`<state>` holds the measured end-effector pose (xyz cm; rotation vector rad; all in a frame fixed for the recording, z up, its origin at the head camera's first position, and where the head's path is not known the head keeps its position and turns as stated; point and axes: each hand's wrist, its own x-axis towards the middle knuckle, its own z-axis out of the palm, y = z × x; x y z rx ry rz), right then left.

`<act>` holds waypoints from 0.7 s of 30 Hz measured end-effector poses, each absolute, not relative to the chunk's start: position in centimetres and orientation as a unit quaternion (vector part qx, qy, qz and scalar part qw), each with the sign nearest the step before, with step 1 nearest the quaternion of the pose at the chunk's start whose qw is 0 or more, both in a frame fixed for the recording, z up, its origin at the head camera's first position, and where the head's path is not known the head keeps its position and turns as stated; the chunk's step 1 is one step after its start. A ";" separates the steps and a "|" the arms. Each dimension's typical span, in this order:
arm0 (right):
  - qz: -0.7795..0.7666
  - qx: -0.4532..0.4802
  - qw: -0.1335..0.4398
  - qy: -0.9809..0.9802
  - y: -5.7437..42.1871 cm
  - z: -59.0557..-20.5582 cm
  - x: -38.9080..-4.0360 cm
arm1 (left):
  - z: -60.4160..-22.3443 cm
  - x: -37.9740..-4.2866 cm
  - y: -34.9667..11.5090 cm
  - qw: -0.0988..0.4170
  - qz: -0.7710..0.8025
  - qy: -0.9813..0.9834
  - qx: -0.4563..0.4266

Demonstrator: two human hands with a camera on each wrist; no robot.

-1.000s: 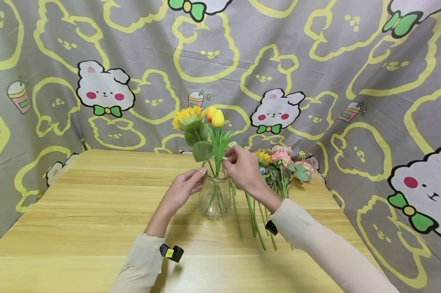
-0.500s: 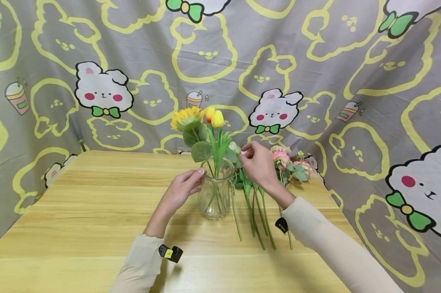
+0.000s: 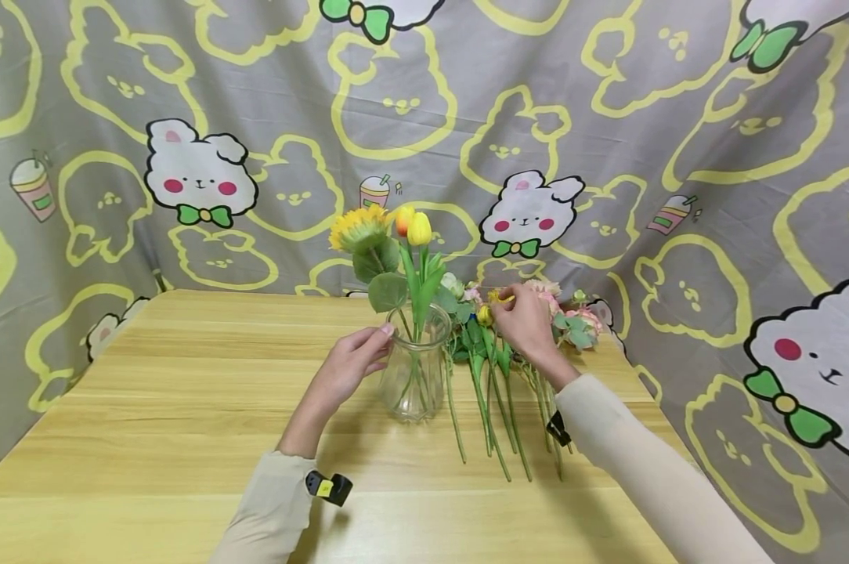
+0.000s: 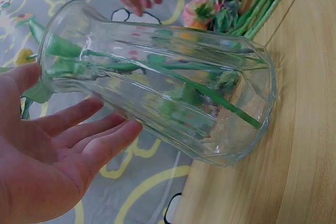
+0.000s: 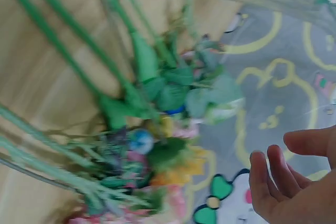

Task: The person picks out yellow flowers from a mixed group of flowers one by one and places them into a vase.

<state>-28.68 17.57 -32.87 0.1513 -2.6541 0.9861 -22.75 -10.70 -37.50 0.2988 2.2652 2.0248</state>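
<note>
A clear glass vase [image 3: 399, 395] stands upright mid-table, holding a sunflower [image 3: 357, 229] and yellow-orange tulips [image 3: 419, 229] with green stems. My left hand [image 3: 352, 362] touches the vase's left side: its thumb is at the neck, and the other fingers lie extended along the glass [image 4: 210, 145] in the left wrist view. To the right, my right hand [image 3: 529, 327] hovers over loose flowers. In the right wrist view this hand [image 5: 294, 177] is apart from the blooms, thumb and fingers spread with nothing between them. Below it lie a sunflower [image 5: 181, 169] and leafy green stems [image 5: 58, 40].
Several loose flowers lie right of the vase, stems toward the front, including pink blooms [image 3: 585, 319] and a pale bud [image 3: 451, 283]. The wooden table [image 3: 185, 407] meets a grey patterned cloth [image 3: 283, 102] at the back and sides.
My right hand has left the tulips at the vase's mouth and moved right, over the loose flowers. The left hand stays at the vase; the tulips stand in it.
</note>
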 end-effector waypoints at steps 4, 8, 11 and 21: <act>0.329 0.033 0.120 -0.936 18.3 -34.7 -29.5 | -37.5 -22.7 -10.6 0.045 0.662 0.742 0.097; 0.301 0.020 0.099 -0.948 18.7 -36.4 -30.2 | -37.5 -22.8 -10.7 0.045 0.661 0.743 0.094; 0.291 0.016 0.091 -0.952 18.8 -37.4 -30.5 | -37.5 -22.8 -10.7 0.046 0.661 0.743 0.094; 0.271 -0.015 0.035 -0.962 18.4 -39.9 -31.3 | -37.5 -22.8 -10.7 0.042 0.660 0.743 0.098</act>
